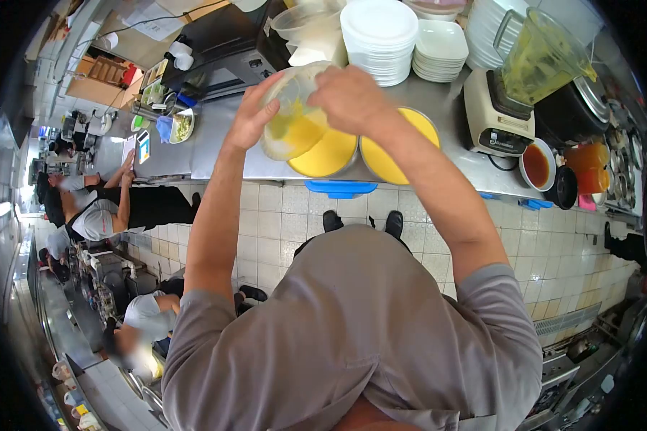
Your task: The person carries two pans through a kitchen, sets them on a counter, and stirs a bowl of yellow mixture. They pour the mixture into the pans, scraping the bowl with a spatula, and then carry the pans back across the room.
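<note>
My left hand (251, 118) grips a clear plastic bowl (274, 144) by its side, with the thumb over the rim. The bowl is tilted over the counter and has yellow residue inside. At its far rim my right hand (349, 99) is closed, with the fingers curled; what they hold, if anything, is hidden. Below the bowl stands a round container of yellow liquid (332, 159), partly covered by it. Beside that, a second round container of yellow liquid (420, 129) sits under my right forearm.
Stacked white plates (379, 36) and square dishes (441, 47) stand behind. Rightward are a blender (499, 115) with a green-smeared jug (543, 61) and a bowl of red sauce (535, 165). A blue handle (340, 188) juts below the counter (216, 154). Co-workers (101, 215) stand at left.
</note>
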Action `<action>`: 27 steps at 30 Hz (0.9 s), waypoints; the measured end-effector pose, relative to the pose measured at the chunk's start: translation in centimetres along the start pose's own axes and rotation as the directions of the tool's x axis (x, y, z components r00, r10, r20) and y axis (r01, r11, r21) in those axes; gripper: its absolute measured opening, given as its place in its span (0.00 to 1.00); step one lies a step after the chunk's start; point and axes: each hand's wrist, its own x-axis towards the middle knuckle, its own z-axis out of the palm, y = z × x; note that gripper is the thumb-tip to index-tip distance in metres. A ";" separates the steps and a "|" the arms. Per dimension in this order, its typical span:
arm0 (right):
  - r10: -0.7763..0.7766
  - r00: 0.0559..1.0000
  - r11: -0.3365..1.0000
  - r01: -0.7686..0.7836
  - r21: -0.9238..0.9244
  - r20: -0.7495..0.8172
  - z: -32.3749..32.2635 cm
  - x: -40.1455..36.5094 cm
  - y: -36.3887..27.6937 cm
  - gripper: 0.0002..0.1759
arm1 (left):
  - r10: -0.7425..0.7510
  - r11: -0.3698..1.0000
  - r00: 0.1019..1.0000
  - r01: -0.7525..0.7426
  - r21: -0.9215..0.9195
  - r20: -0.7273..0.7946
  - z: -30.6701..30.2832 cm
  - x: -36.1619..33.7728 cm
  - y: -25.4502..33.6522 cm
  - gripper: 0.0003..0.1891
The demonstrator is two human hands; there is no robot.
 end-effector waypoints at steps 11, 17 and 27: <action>-0.085 0.996 0.980 0.087 -0.181 0.019 -1.1 -1.1 -2.6 0.07 | 0.010 0.999 1.000 -0.010 0.031 0.006 1.1 1.4 1.0 0.34; -0.074 0.990 0.995 0.066 -0.073 -0.119 -1.9 -1.9 -4.5 0.07 | 0.010 0.985 1.000 -0.011 0.172 0.009 1.6 1.7 1.3 0.33; 0.442 0.895 0.877 -0.444 0.185 0.053 1.6 -4.8 6.7 0.11 | -0.015 0.998 0.999 0.017 0.062 -0.041 0.7 0.7 0.7 0.34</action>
